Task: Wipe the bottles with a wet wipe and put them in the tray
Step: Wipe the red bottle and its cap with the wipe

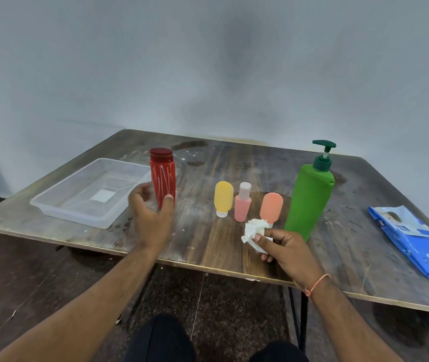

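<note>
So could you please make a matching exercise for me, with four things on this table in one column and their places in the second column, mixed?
Things:
1. red bottle
2. wet wipe
3. green pump bottle
4. clear tray

Places:
A. far left on the table
B. crumpled in the right hand
C. beside the tray, the left hand around its base
D. tallest, right of the three small bottles

Pairs: 1-C, 2-B, 3-D, 4-A

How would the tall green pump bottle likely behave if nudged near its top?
The green pump bottle stands tall on a narrow base, so it would probably tip rather than slide. Its flat-sided body looks unlikely to roll far. The protruding pump head might catch fingers.
</note>
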